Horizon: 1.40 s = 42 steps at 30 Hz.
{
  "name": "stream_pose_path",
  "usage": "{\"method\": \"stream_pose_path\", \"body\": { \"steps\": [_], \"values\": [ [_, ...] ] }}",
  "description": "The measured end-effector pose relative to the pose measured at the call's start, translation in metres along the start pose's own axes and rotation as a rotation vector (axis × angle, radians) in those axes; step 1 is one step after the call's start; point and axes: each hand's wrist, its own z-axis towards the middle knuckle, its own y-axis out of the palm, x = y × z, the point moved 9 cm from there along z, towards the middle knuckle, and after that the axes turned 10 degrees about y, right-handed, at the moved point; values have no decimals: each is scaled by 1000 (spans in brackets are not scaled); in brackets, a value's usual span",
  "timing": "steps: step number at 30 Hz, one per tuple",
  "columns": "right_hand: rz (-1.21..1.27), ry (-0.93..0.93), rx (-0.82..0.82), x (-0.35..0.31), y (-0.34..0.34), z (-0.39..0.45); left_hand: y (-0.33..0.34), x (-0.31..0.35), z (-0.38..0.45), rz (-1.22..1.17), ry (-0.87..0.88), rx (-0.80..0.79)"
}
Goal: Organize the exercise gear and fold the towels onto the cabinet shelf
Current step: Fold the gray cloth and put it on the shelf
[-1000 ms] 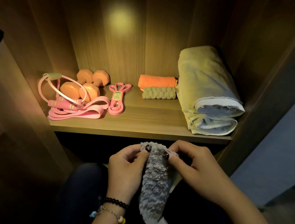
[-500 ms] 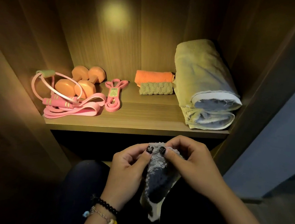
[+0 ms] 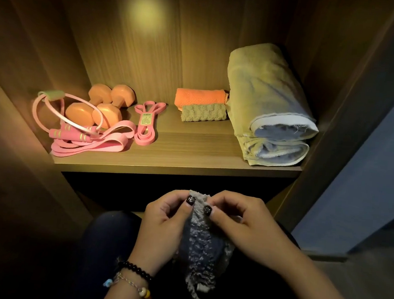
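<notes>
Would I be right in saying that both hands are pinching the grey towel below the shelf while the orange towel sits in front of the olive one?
Not quite: the head view shows the orange towel behind the olive towel. Both hands do pinch the grey towel below the shelf.

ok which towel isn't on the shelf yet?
The fluffy grey towel, pinched at its top edge between the left hand and the right hand below the shelf. The orange, olive and large yellow-green towels already lie on it.
</notes>
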Motion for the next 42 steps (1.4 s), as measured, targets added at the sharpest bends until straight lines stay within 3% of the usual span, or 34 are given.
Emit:
{"method": "stream_pose_path", "body": {
  "steps": [5,8,15,18,20,24,28,32,38,42],
  "values": [
    [-294,-118,-226,-5,25,-16,-1,-12,0,57,-19,37],
    [-600,-284,-196,-13,20,-21,5,-11,2,107,-4,-18],
    [-888,-419,-231,-19,7,-29,1,-10,20,68,-14,27],
    [-807,-474,-235,-31,6,-38,-4,-14,24,-130,-111,95],
    [-732,-523,-139,-41,-1,-40,-12,-15,26,-194,-150,150],
    [-631,-500,77,-42,-26,-29,-34,-13,31,-151,-141,206],
    [-677,-417,145,-32,-38,-14,-43,-10,34,-125,-136,207],
    [-506,-403,259,-41,-56,3,-51,-16,43,-177,-247,308],
    [-260,-188,431,-54,-88,48,-56,2,82,-120,-256,225],
    [-377,-116,432,-77,-91,81,-68,19,105,-151,-252,185]
  ]
}}
